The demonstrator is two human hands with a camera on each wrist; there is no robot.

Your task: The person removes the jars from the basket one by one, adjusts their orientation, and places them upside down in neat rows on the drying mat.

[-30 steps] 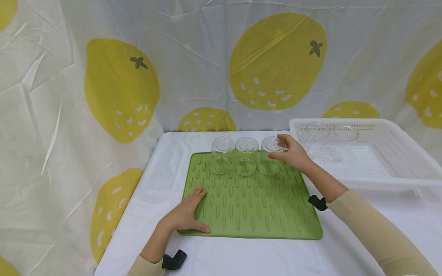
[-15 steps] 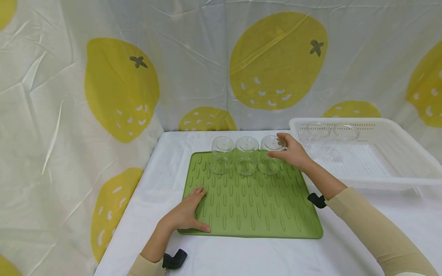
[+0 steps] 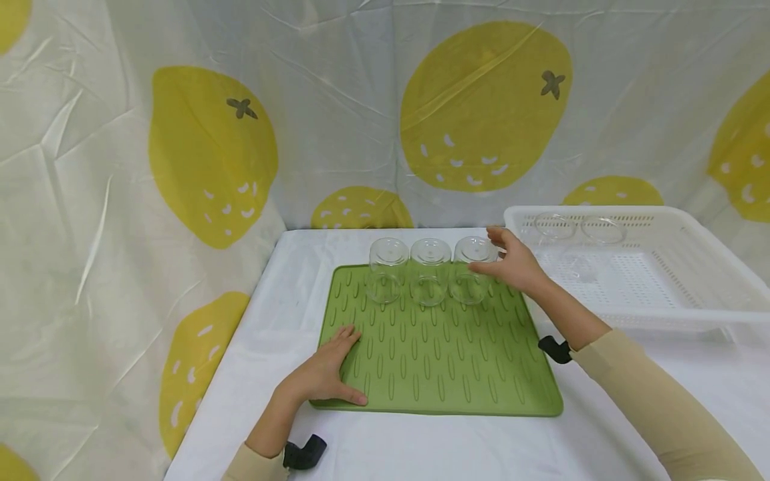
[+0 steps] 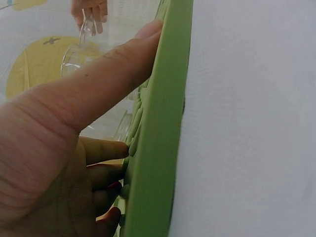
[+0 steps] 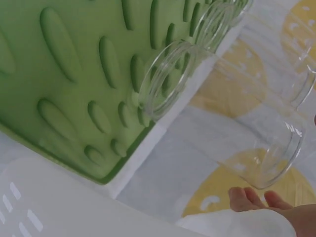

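Observation:
Three clear glasses stand upside down in a row along the far part of a green ridged mat: a left glass, a middle glass and a right glass. My right hand is beside the right glass, fingers spread and thumb close to its wall. In the right wrist view, the fingers are apart from the right glass; whether the thumb touches it I cannot tell. My left hand rests on the mat's near left corner, fingers spread, thumb along the front edge.
A white perforated plastic basket stands to the right of the mat. Inside it, at the back left, are two more clear glasses, one glass beside another glass. Behind the white-covered table hangs a lemon-print curtain.
My right hand's fingers have loosened from the right glass, spreading up and slightly to the right. The glass stays in place on the mat. My left hand has not moved.

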